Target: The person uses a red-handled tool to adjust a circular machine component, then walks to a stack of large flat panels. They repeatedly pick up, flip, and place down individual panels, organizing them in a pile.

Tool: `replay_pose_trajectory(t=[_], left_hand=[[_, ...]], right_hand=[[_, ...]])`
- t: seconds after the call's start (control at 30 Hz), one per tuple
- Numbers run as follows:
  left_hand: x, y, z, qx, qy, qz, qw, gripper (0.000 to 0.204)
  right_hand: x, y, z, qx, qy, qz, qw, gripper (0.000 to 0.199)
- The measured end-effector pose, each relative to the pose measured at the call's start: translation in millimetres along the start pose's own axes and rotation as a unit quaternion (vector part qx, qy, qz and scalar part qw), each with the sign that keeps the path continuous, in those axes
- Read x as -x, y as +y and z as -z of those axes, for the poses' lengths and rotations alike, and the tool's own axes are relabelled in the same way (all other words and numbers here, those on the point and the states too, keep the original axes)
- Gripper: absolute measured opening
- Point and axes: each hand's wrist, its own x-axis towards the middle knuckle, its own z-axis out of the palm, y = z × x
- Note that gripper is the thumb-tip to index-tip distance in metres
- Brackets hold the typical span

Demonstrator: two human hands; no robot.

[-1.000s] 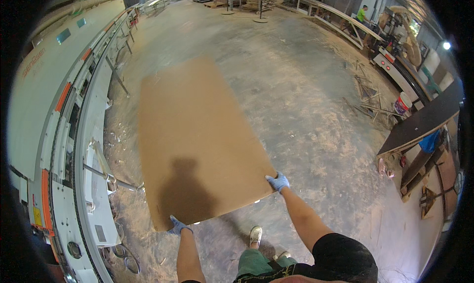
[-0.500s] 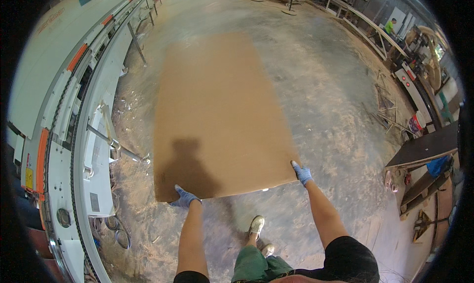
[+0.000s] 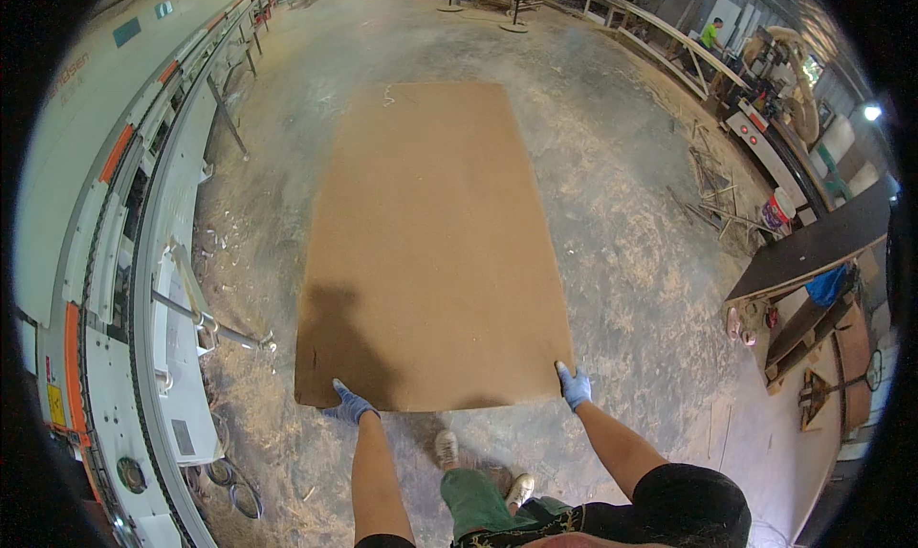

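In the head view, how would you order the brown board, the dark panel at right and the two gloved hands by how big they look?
1. Brown board
2. Dark panel
3. Left hand and right hand: too alike to rank

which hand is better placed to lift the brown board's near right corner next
Right, I'd judge: the right hand holds the brown board at that corner, thumb on top, while the left hand grips toward the near edge's left end.
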Motion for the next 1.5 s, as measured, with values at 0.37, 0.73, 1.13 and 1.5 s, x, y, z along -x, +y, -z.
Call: replay_pose_trajectory(t=[0.37, 0.73, 1.13, 1.5], left_hand=[[10.8, 37.4, -157.3, -0.028, -0.101, 0.003, 0.994, 0.077], [87.8, 109.5, -384.3, -0.042, -0.184, 0.0, 0.982, 0.079], [212.3, 135.1, -713.1, -0.017, -0.214, -0.026, 0.976, 0.076], [371.5, 210.7, -1017.5, -0.053, -0.225, -0.017, 0.973, 0.08]], right_hand=[[-58.5, -25.3, -13.9, 0.125, 0.081, -0.12, 0.982, 0.072], [-226.8, -125.5, -18.6, 0.188, 0.153, -0.192, 0.951, 0.061], [-529.9, -216.4, 21.6, 0.185, 0.187, -0.206, 0.943, 0.063], [-862.0, -322.3, 74.4, 0.131, 0.18, -0.204, 0.953, 0.065]])
